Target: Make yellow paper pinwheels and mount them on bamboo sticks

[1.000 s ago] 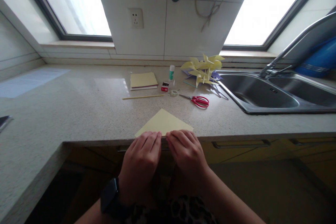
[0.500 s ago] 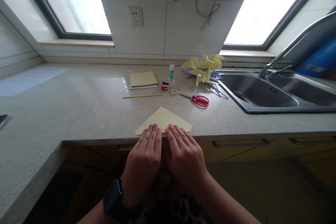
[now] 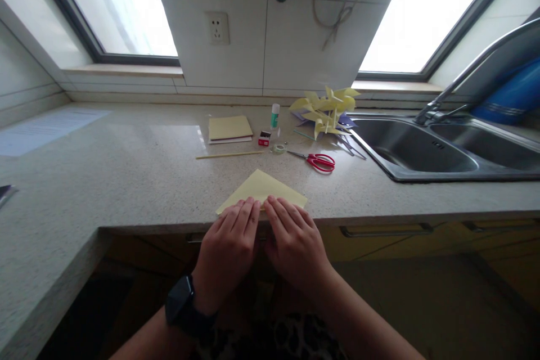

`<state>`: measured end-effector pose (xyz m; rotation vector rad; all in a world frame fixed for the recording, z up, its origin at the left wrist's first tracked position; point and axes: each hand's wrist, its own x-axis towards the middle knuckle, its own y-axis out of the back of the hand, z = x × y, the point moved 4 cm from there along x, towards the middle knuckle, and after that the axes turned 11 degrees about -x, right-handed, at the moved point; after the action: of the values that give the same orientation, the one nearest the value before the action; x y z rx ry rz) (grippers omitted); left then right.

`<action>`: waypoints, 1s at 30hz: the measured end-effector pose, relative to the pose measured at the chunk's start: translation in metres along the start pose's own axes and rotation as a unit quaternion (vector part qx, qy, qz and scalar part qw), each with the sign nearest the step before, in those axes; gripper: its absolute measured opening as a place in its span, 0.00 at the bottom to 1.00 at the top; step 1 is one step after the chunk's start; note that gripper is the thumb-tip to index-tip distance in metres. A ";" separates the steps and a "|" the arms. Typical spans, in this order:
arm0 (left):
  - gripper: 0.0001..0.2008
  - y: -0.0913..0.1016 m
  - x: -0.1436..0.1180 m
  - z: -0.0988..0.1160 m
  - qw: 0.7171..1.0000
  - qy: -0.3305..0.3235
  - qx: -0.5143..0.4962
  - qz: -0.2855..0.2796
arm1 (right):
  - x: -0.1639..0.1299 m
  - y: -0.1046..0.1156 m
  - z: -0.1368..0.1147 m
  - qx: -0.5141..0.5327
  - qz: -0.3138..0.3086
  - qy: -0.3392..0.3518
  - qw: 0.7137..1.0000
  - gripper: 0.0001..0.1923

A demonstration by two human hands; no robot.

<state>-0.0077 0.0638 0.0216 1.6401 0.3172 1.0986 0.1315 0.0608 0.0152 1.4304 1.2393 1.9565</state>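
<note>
A pale yellow sheet of paper [image 3: 260,187], folded into a triangle with its point away from me, lies at the counter's front edge. My left hand [image 3: 231,242] rests on the left half of its near edge, fingers stretched out and side by side. On the right half lies my right hand [image 3: 295,239], its fingers also extended and pressing down. The fingertips of both hands almost meet at the middle. Both thumbs and part of the near edge are hidden beneath the hands.
Red-handled scissors [image 3: 320,162], a tape roll [image 3: 278,148], a small red box [image 3: 264,138], a glue stick [image 3: 275,116], a thin stick [image 3: 229,154] and stacked paper [image 3: 230,128] lie beyond. Yellow pinwheels [image 3: 327,109] sit beside the sink [image 3: 415,180]. Printed sheets [image 3: 46,129] lie left.
Both hands have slid slightly inward along the paper's near edge, bringing the fingertips closer together. The paper has shifted slightly with them.
</note>
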 end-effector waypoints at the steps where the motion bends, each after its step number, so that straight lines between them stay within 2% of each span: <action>1: 0.27 0.000 0.000 -0.001 1.000 0.002 -0.011 0.000 | 0.000 0.000 0.001 0.003 -0.001 -0.002 1.000 0.29; 9: 0.26 0.005 0.011 -0.013 0.996 0.010 -0.093 -0.003 | 0.009 0.002 0.004 0.023 -0.019 -0.024 0.999 0.29; 25: 0.33 0.007 0.021 -0.024 0.993 -0.005 -0.113 -0.047 | 0.019 0.004 0.004 -0.004 -0.059 -0.031 0.998 0.35; 30: 0.34 0.004 0.021 -0.027 0.990 -0.001 -0.129 -0.053 | 0.021 0.007 0.008 0.002 -0.064 -0.020 0.998 0.33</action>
<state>-0.0190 0.0932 0.0348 1.3793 0.2462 1.0126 0.1317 0.0766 0.0330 1.3505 1.2852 1.8325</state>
